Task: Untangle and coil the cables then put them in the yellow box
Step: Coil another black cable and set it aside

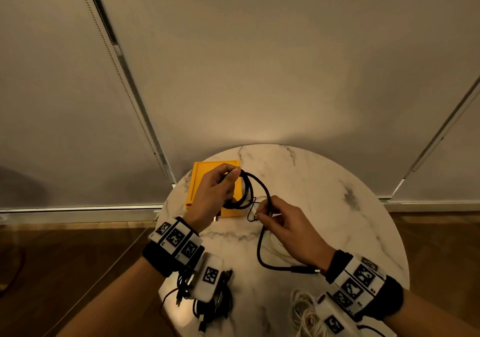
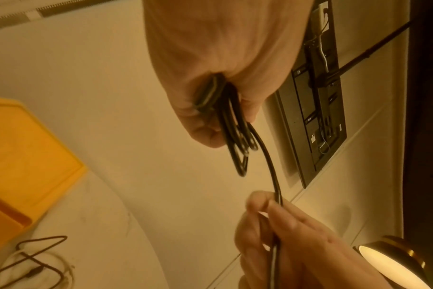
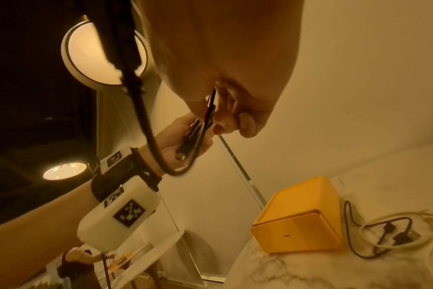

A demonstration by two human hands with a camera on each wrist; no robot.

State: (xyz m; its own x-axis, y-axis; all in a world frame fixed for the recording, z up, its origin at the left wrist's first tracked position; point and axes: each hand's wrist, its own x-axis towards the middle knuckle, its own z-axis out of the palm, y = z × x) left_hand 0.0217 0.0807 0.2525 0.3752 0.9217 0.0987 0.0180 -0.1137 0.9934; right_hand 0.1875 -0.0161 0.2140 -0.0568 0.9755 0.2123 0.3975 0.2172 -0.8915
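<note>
Above the yellow box [image 1: 205,178], my left hand [image 1: 228,186] grips several loops of a thick black cable [image 1: 255,180]. My right hand [image 1: 262,210] pinches the same cable just to the right of the coil. From there the free tail hangs down and curves to a plug [image 1: 306,269] near my right wrist. The left wrist view shows the loops [image 2: 235,140] squeezed in my left hand and the right hand's fingers [image 2: 267,211] round the strand. In the right wrist view, the right hand's fingertips [image 3: 225,121] pinch the cable, with the open yellow box [image 3: 297,221] on the table below.
The round marble table [image 1: 337,206] carries a thin dark cable [image 1: 250,213] beside the box, a black cable bundle [image 1: 215,308] at the near left edge and a white cable pile [image 1: 304,310] at the near right. A wall rises close behind.
</note>
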